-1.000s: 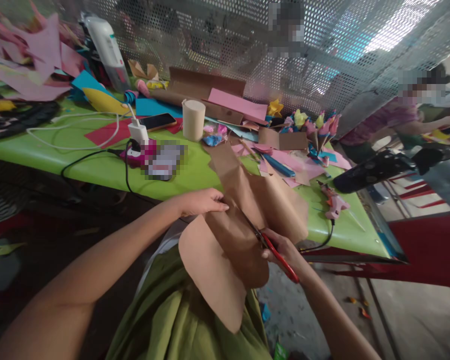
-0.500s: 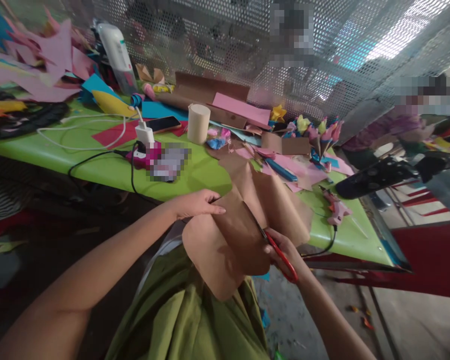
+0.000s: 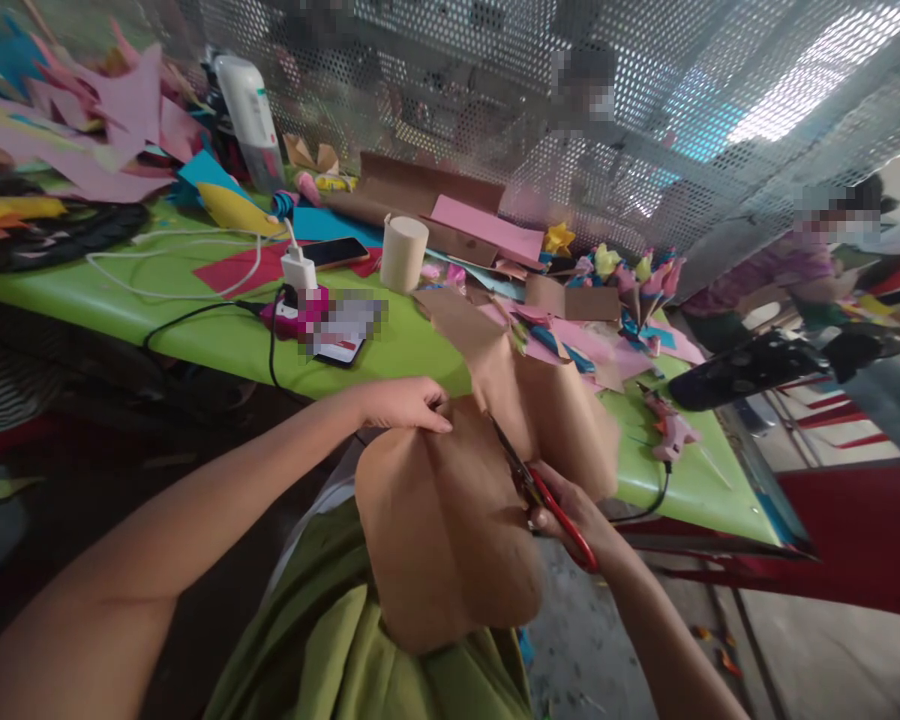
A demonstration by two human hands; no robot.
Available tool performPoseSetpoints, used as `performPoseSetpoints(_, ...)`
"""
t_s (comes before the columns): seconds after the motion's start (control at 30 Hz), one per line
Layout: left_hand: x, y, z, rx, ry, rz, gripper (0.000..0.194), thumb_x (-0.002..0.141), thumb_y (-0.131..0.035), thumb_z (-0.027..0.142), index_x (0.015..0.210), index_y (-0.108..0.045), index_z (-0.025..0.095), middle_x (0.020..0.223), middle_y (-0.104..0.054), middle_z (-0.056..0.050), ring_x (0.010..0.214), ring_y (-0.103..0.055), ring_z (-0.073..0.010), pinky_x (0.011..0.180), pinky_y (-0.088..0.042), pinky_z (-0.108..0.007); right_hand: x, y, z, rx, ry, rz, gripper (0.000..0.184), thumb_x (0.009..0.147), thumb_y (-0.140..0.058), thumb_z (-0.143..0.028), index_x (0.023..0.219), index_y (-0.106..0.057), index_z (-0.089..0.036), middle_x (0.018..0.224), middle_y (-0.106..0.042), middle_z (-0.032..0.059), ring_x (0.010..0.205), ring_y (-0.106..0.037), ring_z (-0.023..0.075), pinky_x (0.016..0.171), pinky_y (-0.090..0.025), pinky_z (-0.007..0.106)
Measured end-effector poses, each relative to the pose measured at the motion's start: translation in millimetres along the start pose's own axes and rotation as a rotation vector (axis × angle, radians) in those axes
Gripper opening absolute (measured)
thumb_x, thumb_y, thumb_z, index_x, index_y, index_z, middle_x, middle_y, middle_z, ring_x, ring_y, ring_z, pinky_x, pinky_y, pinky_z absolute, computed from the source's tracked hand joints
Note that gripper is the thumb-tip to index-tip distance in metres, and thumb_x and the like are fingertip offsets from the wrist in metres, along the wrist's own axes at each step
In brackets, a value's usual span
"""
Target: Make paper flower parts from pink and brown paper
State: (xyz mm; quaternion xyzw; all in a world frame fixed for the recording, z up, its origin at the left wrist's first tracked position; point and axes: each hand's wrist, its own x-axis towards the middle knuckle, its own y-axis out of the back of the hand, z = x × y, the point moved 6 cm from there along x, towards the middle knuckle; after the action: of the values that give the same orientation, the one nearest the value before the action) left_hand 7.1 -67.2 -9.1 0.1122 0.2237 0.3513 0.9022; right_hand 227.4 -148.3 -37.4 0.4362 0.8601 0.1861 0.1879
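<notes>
A large sheet of brown paper [image 3: 442, 520] hangs from the green table's edge down over my lap. My left hand [image 3: 401, 402] pinches its upper edge, fingers closed on the paper. My right hand [image 3: 570, 512] grips red-handled scissors [image 3: 547, 495], whose blades point up-left into the brown sheet at a cut line. A rounded lobe of the paper curls below the scissors; another flap stands up behind the blades.
The green table [image 3: 195, 330] carries coloured paper scraps, a tape roll [image 3: 403, 253], a phone [image 3: 335, 252], a white charger [image 3: 298, 271] with cables, a pink glue gun [image 3: 667, 425] and paper flowers [image 3: 630, 275]. A perforated metal screen stands behind. Another person sits at far right [image 3: 795, 270].
The brown sheet has been turned and has dropped lower over my lap, showing two lobes. The scissors have shifted slightly along the cut. My left hand keeps its pinch on the top edge.
</notes>
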Motion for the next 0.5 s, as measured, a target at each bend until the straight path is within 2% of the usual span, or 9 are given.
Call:
performPoseSetpoints(0.27,1,-0.6,2,-0.068,-0.009,-0.020,0.016,0.070,-0.064,0.030,0.062,-0.059,0.017,0.064,-0.060,0.002,0.066,-0.052,-0.0136,0.064,-0.038,-0.026,5,5,5,-0.053,-0.014,0.097,0.067,0.072,-0.050,-0.085,0.087,-0.053,-0.020,0.071,-0.054,0.0000,0.064,-0.049,0.0157,0.057,-0.040,0.026)
performPoseSetpoints(0.4,1,-0.2,6,-0.113,-0.005,-0.054,0.017,0.072,-0.064,0.033,0.073,-0.065,0.016,0.069,-0.065,0.001,0.073,-0.056,-0.0159,0.069,-0.040,-0.026,7,7,4,-0.067,-0.029,0.125,0.064,0.073,-0.051,-0.083,0.083,-0.052,-0.020,0.071,-0.053,0.0000,0.064,-0.049,0.0158,0.058,-0.040,0.025)
performPoseSetpoints(0.5,6,9.3,10,-0.044,-0.022,0.037,0.028,0.076,-0.063,0.042,0.081,-0.069,0.015,0.082,-0.069,-0.001,0.081,-0.057,-0.0179,0.073,-0.039,-0.026,10,10,-3,-0.038,-0.012,0.137,0.065,0.075,-0.048,-0.083,0.084,-0.053,-0.020,0.072,-0.050,-0.0003,0.065,-0.047,0.0158,0.059,-0.040,0.026)
